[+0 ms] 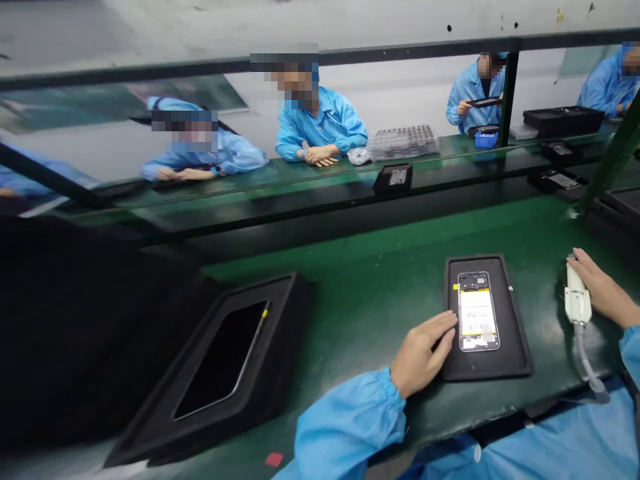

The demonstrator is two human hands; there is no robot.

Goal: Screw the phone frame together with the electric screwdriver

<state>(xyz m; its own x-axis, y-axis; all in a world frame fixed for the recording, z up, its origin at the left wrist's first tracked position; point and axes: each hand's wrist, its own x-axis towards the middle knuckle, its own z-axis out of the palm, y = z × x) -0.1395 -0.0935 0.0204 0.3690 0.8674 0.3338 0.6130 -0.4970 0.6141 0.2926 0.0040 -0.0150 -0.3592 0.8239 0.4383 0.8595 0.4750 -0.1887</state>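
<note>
Black tray [520,347]: pin it with your flat, ungrasping left hand [423,353]; right hand [603,293], fingers wrapped on white tool [577,300], comes square over the phone [478,311].

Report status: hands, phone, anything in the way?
Left hand open, fingers on tray beside phone. Right hand gripping white tool, off the tray. Phone flat, back open. Nothing over it.
</note>
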